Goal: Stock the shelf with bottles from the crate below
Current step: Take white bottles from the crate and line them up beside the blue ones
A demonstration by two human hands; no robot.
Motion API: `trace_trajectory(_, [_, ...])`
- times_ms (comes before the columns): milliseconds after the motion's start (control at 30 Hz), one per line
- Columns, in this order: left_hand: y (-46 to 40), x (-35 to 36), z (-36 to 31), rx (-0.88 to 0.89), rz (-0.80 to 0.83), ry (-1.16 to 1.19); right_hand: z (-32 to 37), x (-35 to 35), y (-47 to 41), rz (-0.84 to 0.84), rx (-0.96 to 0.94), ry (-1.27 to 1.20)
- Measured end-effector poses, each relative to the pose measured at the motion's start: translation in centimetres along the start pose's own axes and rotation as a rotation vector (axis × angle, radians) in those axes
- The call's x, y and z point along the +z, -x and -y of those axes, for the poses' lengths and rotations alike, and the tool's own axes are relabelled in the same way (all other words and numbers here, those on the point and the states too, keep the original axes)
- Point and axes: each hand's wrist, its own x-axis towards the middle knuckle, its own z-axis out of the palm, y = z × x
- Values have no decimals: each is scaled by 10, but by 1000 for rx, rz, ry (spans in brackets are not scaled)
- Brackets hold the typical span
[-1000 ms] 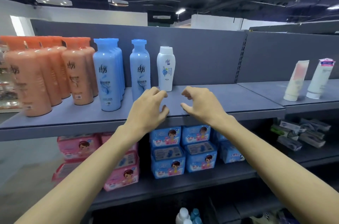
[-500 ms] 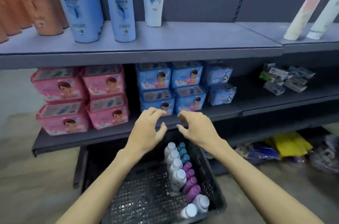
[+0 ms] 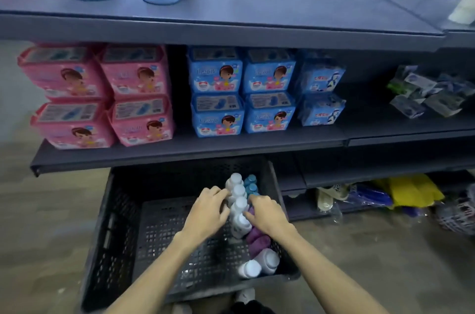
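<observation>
Both hands, a second ago up at the shelf (image 3: 257, 5), are now reaching into the crate (image 3: 123, 211), the left hand (image 3: 208, 211) and right hand (image 3: 267, 213) closing narrow grips (nothing lifted yet) around the white bottles (image 3: 240, 208) at its three o'clock side.

Inside a black crate (image 3: 123, 223) on the floor, a row of white bottles (image 3: 240, 207) is flanked by the left hand (image 3: 208, 213) and right hand (image 3: 267, 214), below stocked shelves (image 3: 205, 28)

No legible text: print on the pink packs (image 3: 136, 77), blue packs (image 3: 216, 74) too blurred.
</observation>
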Motion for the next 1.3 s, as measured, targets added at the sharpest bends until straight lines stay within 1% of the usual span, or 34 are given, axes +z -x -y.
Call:
trace_trajectory(100, [5,20,6,-62,87,-55,-6,23,-8,73,12,-4])
trace_trajectory(233, [17,42,13,-138,231,-154,-10,49,-19,118,26,-4])
trace_trajectory(367, [29,56,18,-235,254,-140,-12,69,-26,139,24,61])
trace_trajectory(567, [40,64,23,-341,269,-190,-11,85,-39,137,-32,251])
trace_trajectory(667, [41,65,24,-360,275,-213,-12,88,-44,163,-81,285])
trace_trajectory(800, [42,66,22,-379,272,-264,-14,88,-45,154,-115,305])
trace_trajectory(967, [43,68,16,-345,328,-324,-11,85,-44,162,-169,373])
trace_trajectory(1100, [46,63,17,-332,355,-320,-11,73,-42,173,-240,418])
trace_trajectory(1300, [40,50,23,-277,379,-341,-5,46,-36,138,-234,395])
